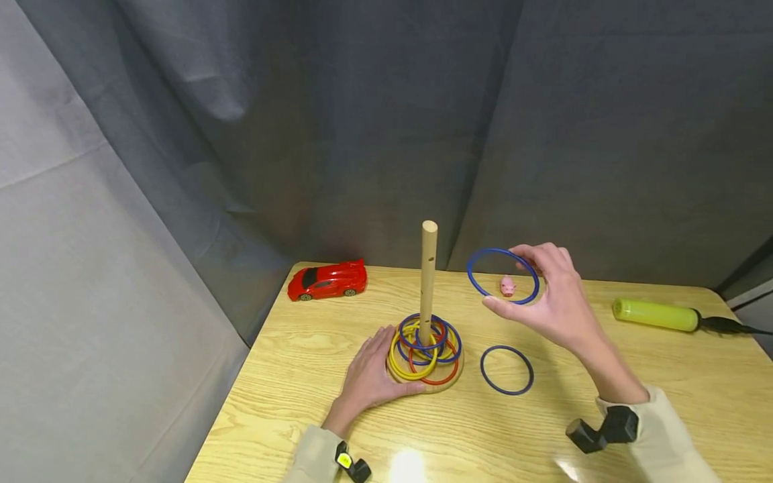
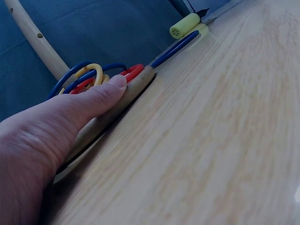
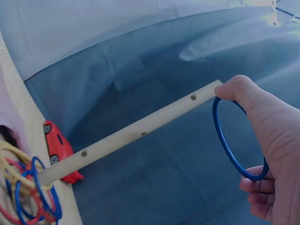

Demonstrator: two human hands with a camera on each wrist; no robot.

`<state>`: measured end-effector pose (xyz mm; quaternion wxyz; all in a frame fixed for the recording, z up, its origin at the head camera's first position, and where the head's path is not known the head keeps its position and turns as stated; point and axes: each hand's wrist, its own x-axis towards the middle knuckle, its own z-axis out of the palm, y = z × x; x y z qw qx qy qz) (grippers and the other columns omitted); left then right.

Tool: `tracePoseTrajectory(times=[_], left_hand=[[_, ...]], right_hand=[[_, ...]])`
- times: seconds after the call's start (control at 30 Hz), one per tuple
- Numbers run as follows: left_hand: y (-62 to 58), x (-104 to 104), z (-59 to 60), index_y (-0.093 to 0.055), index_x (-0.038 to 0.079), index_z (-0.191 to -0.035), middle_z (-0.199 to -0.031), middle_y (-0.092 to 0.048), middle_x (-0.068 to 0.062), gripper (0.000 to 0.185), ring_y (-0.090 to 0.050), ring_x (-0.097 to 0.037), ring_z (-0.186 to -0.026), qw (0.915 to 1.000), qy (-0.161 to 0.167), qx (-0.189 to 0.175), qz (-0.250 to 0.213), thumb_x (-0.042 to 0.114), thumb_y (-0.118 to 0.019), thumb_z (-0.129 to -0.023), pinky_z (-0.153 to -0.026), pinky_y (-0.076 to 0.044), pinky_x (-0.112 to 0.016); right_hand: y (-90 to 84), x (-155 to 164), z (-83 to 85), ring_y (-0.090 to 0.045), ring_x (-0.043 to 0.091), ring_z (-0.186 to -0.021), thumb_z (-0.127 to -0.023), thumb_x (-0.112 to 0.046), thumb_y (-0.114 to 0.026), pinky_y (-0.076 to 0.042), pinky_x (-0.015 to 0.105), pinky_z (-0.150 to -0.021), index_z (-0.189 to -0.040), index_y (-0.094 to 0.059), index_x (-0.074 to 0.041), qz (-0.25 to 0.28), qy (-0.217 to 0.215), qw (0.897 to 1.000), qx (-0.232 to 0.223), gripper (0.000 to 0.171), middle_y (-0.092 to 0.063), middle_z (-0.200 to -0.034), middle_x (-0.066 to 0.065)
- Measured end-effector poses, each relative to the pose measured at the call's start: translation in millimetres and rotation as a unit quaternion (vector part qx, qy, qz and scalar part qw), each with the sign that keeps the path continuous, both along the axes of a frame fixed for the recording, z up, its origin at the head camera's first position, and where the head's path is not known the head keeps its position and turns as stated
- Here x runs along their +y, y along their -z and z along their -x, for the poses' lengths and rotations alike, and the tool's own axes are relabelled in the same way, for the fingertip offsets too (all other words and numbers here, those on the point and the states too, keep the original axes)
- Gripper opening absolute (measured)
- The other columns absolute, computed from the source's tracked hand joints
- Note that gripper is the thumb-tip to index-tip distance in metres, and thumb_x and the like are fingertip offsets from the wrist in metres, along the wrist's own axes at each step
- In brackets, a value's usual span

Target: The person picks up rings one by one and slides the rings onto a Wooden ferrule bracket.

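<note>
A wooden peg [image 1: 427, 288] stands upright on a round wooden base [image 1: 449, 383], with several blue, red and yellow rings piled loosely around its foot. My left hand [image 1: 373, 377] holds the base from the left, its thumb [image 2: 105, 96] lying along the front rim. Raised to the right of the peg, my right hand [image 1: 557, 303] grips a blue ring [image 3: 252, 177] between thumb and fingers. In the head view that ring is apart from the peg; in the right wrist view the thumb overlaps the peg's top. Another blue ring [image 1: 508, 393] lies flat on the table, right of the base.
Toward the back left of the wooden table [image 1: 272, 409] is a red toy car [image 1: 329, 282]. A small pink pig figure [image 1: 508, 286] sits behind the raised ring. At the right lies a yellow-green cylinder [image 1: 657, 315] with a black end. Dark curtains [image 1: 362, 134] hang behind the table.
</note>
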<state>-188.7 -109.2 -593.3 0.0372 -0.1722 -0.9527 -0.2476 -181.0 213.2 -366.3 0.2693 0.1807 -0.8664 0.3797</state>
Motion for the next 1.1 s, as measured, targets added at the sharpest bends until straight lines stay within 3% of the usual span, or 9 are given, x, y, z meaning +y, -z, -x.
tracePoseTrajectory(times=[0.4, 0.63, 0.87, 1.1], left_hand=[[-0.5, 0.6, 0.0, -0.026, 0.012, -0.167, -0.171, -0.03, -0.004, 0.14, -0.024, -0.02, -0.159, 1.0, 0.001, 0.003, -0.007, 0.099, -0.062, -0.064, -0.129, -0.024, -0.041], [1.1, 0.1, 1.2, -0.026, 0.012, -0.167, -0.171, -0.03, -0.003, 0.14, -0.024, -0.019, -0.159, 0.9999, 0.002, 0.007, -0.008, 0.099, -0.062, -0.063, -0.129, -0.024, -0.04], [-0.1, -0.5, -0.9, -0.028, 0.01, -0.166, -0.169, -0.033, -0.006, 0.138, -0.027, -0.022, -0.158, 0.9998, 0.004, 0.01, -0.016, 0.096, -0.065, -0.065, -0.129, -0.026, -0.042], [-2.3, -0.5, -1.2, -0.028, 0.009, -0.166, -0.169, -0.033, -0.007, 0.137, -0.027, -0.022, -0.158, 0.9997, 0.005, 0.005, -0.023, 0.094, -0.068, -0.066, -0.129, -0.025, -0.042]], right_hand=[[-47.3, -17.1, 7.2, -0.044, 0.017, -0.098, -0.059, -0.028, -0.1, -0.034, 0.031, -0.079, -0.122, -0.069, -0.009, -0.011, -0.023, 0.999, 0.046, 0.072, -0.063, -0.103, 0.001], [-63.5, -31.4, 15.7, -0.043, 0.017, -0.098, -0.061, -0.029, -0.099, -0.035, 0.033, -0.079, -0.121, -0.069, -0.009, -0.006, -0.048, 0.997, 0.057, 0.07, -0.06, -0.1, 0.001], [-68.7, -50.0, 26.5, -0.042, 0.019, -0.101, -0.064, -0.036, -0.098, -0.036, 0.036, -0.081, -0.121, -0.068, -0.01, -0.013, -0.069, 0.996, 0.048, 0.069, -0.055, -0.098, 0.001], [-57.2, -60.0, 32.7, -0.041, 0.02, -0.099, -0.065, -0.042, -0.096, -0.037, 0.036, -0.08, -0.122, -0.067, -0.009, -0.029, -0.077, 0.996, 0.039, 0.072, -0.055, -0.097, 0.001]])
